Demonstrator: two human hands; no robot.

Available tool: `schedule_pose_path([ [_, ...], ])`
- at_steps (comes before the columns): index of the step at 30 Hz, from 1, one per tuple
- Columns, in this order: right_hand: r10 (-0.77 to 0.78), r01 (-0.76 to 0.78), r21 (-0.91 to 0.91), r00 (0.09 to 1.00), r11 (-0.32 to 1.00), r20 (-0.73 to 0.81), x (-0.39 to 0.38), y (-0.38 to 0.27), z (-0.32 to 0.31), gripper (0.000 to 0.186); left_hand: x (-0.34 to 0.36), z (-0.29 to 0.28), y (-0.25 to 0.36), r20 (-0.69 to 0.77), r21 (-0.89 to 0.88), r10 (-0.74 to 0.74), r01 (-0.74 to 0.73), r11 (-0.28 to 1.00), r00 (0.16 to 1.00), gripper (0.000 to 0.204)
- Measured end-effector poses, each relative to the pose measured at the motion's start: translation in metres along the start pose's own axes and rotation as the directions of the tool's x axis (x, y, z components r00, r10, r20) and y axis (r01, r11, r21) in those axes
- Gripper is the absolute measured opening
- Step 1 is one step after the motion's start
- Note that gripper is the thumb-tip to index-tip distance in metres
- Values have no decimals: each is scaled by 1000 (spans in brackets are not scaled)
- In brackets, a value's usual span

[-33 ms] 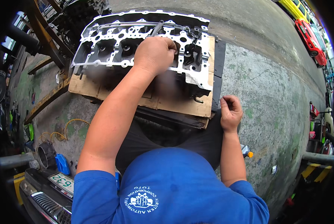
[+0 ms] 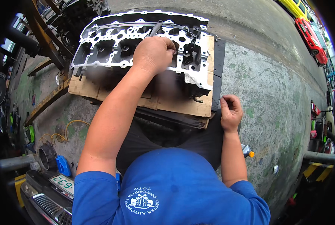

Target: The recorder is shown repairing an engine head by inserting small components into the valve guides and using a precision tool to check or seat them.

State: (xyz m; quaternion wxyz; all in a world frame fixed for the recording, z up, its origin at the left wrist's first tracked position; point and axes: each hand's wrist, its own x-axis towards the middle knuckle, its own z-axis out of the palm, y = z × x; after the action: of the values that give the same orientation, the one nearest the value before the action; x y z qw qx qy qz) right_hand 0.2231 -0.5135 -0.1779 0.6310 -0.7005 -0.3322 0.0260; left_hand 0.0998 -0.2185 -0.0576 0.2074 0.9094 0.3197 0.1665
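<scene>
A large silver engine cylinder head (image 2: 196,79) lies on a sheet of brown cardboard, its open ports and bolt holes facing up. Over its middle is my left hand (image 2: 151,53), closed with the fingers curled down toward the metal. A grey metal bar with a rounded end (image 2: 157,27) juts out beyond the knuckles; where it passes under the hand is hidden, and so is whatever the fingers hold. By my right thigh my right hand (image 2: 232,113) is closed, thumb against fingertips; I cannot see anything between them.
The cardboard (image 2: 186,108) rests on a dark low stand. To the left is a rusty metal frame (image 2: 47,98). A blue jug (image 2: 63,165) and a car front (image 2: 44,195) are at lower left, a bottle with an orange cap (image 2: 247,151) by my right forearm. A red car (image 2: 310,39) is far right.
</scene>
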Motion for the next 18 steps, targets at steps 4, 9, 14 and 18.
schedule_pose_path([
  [4, 9, -9, 7, 1000, 1000, -7, -1, -1, 0, 10, -1, -3, 11, 57, 29, -70, 69, 997, 996, 17],
  [9, 5, -4, 30, 1000, 1000, -13, 0, -1, -1, 11, -1, -4, 13, 60, 23, -104, 103, 994, 993, 17],
  [14, 20, -19, 44, 1000, 999, -9, -1, 1, -2, 10, 0, -3, 16, 59, 112, -138, 131, 985, 989, 18],
  [18, 5, -5, 46, 1000, 999, -8, 0, 0, -1, 10, 0, -1, 15, 31, 120, -143, 139, 983, 989, 17],
])
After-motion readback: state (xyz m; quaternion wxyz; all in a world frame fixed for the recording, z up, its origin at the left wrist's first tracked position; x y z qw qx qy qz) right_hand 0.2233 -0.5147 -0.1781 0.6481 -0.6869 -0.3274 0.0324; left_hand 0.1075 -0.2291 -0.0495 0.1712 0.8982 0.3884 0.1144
